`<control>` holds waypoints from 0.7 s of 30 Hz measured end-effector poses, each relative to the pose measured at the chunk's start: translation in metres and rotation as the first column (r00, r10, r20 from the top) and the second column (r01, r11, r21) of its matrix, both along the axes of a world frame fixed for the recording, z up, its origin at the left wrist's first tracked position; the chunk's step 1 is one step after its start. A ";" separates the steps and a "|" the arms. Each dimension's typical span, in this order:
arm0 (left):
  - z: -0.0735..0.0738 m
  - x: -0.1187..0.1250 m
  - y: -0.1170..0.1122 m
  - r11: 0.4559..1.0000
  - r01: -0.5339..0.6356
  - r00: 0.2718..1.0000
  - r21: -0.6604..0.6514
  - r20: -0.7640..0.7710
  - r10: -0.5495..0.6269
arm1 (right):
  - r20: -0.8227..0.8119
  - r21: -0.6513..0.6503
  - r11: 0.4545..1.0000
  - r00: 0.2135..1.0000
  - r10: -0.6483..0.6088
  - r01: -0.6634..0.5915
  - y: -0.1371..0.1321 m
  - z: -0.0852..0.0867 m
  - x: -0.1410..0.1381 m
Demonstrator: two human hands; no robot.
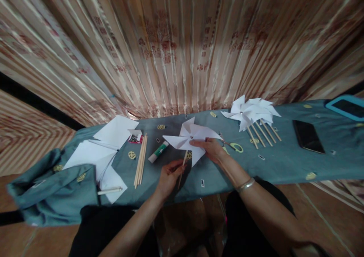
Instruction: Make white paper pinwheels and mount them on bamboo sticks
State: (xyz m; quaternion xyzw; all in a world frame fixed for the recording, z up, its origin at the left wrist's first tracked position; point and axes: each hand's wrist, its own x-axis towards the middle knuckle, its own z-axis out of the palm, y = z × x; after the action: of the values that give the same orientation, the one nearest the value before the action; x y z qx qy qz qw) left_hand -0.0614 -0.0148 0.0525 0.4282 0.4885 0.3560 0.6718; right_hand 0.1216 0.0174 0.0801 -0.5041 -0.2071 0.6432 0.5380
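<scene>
A white paper pinwheel (190,136) lies over the blue cloth-covered table (284,162), pinned at its centre to a wooden stick (183,167). My left hand (169,176) is closed around the lower part of that stick. My right hand (210,148) rests on the pinwheel's right blade, thumb and fingers pinching the paper near the centre pin. A metal bangle sits on my right wrist.
Several finished pinwheels on sticks (253,114) lie at the back right. Green-handled scissors (234,147), a glue stick (158,152), spare sticks (140,159), a small pin box (135,137) and white paper sheets (96,152) lie around. A dark phone (308,136) and a tablet (347,107) are right.
</scene>
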 end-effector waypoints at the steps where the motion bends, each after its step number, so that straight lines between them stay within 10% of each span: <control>1: 0.000 -0.001 0.000 1.000 0.009 1.000 0.018 -0.013 -0.009 | 0.000 -0.006 1.000 1.000 0.005 -0.005 0.000 0.000 0.000; 21: -0.001 -0.007 0.016 0.992 -0.076 0.997 0.097 0.025 0.074 | -0.037 0.103 0.984 0.988 0.152 -0.148 0.001 -0.003 0.008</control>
State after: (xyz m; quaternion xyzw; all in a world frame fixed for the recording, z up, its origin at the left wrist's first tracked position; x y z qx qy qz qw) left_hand -0.0680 0.0014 0.0518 0.4380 0.4790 0.4092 0.6413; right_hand 0.1298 0.0180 0.0768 -0.4451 -0.2642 0.6818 0.5170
